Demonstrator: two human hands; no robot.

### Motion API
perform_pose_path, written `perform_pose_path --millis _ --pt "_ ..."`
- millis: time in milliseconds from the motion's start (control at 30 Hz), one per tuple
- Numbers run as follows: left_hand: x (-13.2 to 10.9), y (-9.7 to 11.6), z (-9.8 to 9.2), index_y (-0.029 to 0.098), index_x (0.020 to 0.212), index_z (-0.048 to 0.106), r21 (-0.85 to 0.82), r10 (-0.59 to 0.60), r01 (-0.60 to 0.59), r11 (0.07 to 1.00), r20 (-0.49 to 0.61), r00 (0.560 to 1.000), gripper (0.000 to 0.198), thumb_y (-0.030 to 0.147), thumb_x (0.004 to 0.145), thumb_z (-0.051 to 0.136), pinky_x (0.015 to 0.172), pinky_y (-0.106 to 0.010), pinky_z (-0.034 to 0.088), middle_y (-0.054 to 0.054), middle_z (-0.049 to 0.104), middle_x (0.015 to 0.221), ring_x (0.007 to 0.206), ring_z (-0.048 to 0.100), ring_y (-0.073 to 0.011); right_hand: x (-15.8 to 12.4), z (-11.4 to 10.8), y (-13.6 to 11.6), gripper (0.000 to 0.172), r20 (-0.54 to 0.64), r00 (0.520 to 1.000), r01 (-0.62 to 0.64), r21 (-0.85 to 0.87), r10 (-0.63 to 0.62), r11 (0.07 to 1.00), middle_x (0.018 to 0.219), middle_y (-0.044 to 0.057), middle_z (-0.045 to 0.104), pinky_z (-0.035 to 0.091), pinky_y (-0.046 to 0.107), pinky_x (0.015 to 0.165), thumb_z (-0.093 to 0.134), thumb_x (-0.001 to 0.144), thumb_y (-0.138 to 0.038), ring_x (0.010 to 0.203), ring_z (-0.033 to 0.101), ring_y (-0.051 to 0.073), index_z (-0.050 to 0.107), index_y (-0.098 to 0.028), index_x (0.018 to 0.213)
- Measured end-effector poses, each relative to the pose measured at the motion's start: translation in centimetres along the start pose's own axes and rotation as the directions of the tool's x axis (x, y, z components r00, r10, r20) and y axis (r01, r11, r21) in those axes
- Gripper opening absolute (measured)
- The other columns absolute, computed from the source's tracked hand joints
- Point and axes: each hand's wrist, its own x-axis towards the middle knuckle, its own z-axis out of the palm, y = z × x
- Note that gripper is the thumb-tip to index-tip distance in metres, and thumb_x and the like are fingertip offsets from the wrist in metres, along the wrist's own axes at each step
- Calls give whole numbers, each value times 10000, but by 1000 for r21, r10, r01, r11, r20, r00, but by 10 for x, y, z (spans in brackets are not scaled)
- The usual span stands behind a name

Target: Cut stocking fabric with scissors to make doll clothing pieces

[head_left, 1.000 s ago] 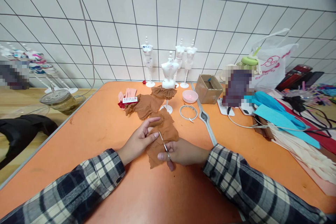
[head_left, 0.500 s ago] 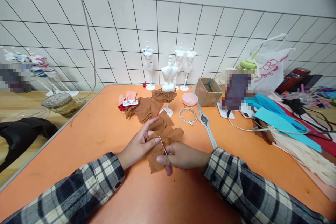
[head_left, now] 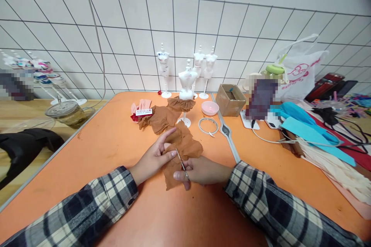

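A thin brown piece of stocking fabric [head_left: 185,143] lies crumpled on the orange table [head_left: 116,142] in front of me. My left hand [head_left: 153,157] pinches its left edge between thumb and fingers. My right hand [head_left: 203,170] is closed on small silver scissors [head_left: 181,162], whose blades point up into the fabric next to my left fingertips. Both sleeves are plaid.
Behind the fabric stand several white mini mannequins [head_left: 187,81], one with a brown skirt, plus more brown fabric [head_left: 159,117], a pink bowl [head_left: 209,108], a white ring [head_left: 208,125] and a cardboard box [head_left: 230,100]. Blue and cream cloth [head_left: 313,135] and cables fill the right side. A glass jar [head_left: 68,112] sits left.
The fabric has bunched and shifted a little under the scissors. My hands have stayed almost in the same place.
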Motion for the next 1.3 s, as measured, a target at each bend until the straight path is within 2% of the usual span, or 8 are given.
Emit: perform_pose_path --millis 100,267,500,633,733,933,1133,1300 --pt "0 -1 0 254 1518 151 -8 -37 37 999 32 999 790 332 894 629 680 -279 500 -47 698 874 746 679 -180 1 1 1 449 3 1000 -3 20 3 1000 676 -8 636 351 174 428 591 818 -606 525 475 83 607 -164 743" --pt "0 -1 1 292 1533 128 -68 -27 28 997 16 1000 832 324 881 645 759 -329 525 -74 715 982 846 694 -209 9 7 11 385 -44 982 190 106 -186 976 538 -26 555 417 191 558 598 856 -498 528 515 85 570 -145 705" --pt "-2 2 2 287 1543 20 -100 -37 47 994 99 994 887 282 896 627 852 -385 510 -61 725 953 905 703 -220 2 4 7 335 -42 933 360 152 -358 920 603 -26 578 444 214 608 595 870 -479 589 553 103 583 -152 797" --pt "-3 2 2 290 1542 -5 -112 -43 54 992 97 994 902 286 896 625 838 -392 512 -66 717 974 904 704 -228 5 5 9 343 -41 952 307 107 -305 946 523 -36 552 442 218 604 599 866 -457 522 514 93 572 -150 718" --pt "-1 1 1 287 1543 73 -112 -27 35 993 70 997 835 304 903 609 806 -366 509 -57 707 939 879 697 -220 10 7 13 334 -64 961 275 99 -270 956 525 -32 562 431 212 601 604 863 -430 530 512 93 575 -148 685" --pt "0 -2 0 284 1531 150 -51 -23 23 998 -3 1000 763 338 909 590 684 -268 457 -2 646 800 716 639 -150 9 8 12 353 -70 971 232 70 -227 970 572 -10 605 431 205 620 611 856 -452 575 537 101 593 -144 684" --pt "0 -1 -1 260 1534 139 66 -40 42 997 -22 999 818 383 883 619 523 -208 319 48 537 681 534 469 -86 4 3 4 434 14 997 74 88 -76 993 637 1 631 331 172 415 569 861 -553 456 430 62 612 -135 752" --pt "0 0 0 277 1532 119 81 -22 25 996 -34 999 780 380 911 580 510 -211 257 60 487 671 529 392 -82 7 4 10 469 2 998 68 91 -69 994 578 -21 594 308 168 376 571 850 -575 392 381 41 605 -135 689"
